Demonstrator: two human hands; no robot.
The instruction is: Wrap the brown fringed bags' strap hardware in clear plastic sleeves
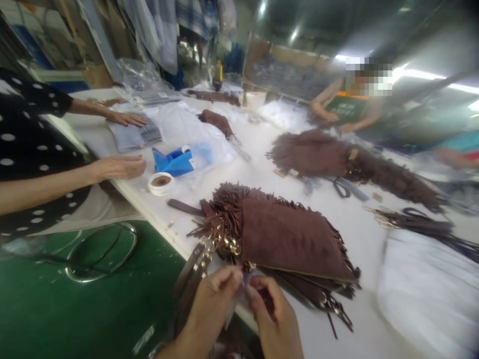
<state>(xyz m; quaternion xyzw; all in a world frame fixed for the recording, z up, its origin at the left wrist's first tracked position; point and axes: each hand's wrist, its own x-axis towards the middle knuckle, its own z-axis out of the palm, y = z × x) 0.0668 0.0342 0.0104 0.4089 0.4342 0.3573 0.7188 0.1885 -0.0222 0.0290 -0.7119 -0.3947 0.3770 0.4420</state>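
Observation:
Brown suede fringed bags (288,239) lie stacked at the near table edge, with brass-coloured fittings on them. Dark straps with metal hooks (204,257) hang over the edge on the left. Just in front of the stack, my left hand (211,301) is closed, thumb and fingers pinched beside a small brass-coloured fitting (249,267). Close by on its right, my right hand (275,311) is closed in a pinch too. Between the fingertips shows a small, pale, see-through piece, too blurred to name.
A blue tape dispenser (174,160) and a round white tub (160,183) with brown contents stand at left. A co-worker in polka dots (33,149) reaches over packed goods. More fringed bags (318,152) lie beyond; white wrapping (426,289) is at right.

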